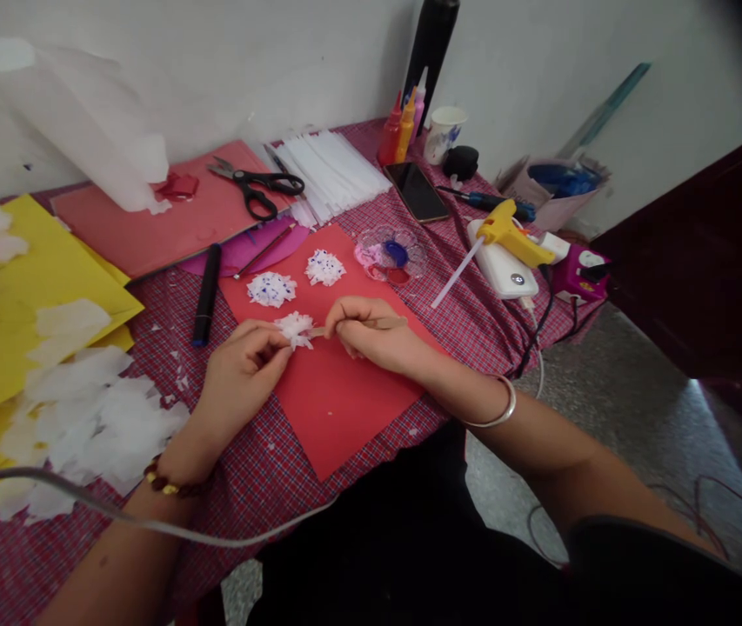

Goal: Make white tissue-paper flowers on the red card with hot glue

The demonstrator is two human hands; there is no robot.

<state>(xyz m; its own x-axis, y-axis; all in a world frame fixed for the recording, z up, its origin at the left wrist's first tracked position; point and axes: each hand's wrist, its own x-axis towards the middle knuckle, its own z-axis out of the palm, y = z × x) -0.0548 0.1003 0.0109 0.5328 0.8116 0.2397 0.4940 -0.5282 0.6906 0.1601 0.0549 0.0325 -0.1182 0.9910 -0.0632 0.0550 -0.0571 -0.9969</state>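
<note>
My left hand (240, 369) pinches the near-left edge of a small ruffled white paper flower (294, 329). A slim beige stick (391, 322), seemingly wooden, is gripped in the closed fingers of my right hand (371, 332), and its tip meets the flower's right side. Both hands are over a red sheet of paper (344, 426). Just beyond them on that sheet lie two white paper flowers speckled with blue, one on the left (270, 289) and one on the right (324, 267). A flower-shaped paint palette (419, 254) with blue, pink and red paint sits at the sheet's far right.
White paper pieces (103, 417) and yellow sheets (31, 313) cover the left side. Black-handled scissors (259, 187), a marker (207, 296) and white sticks (337, 174) lie behind. To the right are a phone (417, 191), glue gun (514, 235) and power bank (501, 265). A cable (149, 523) crosses the foreground.
</note>
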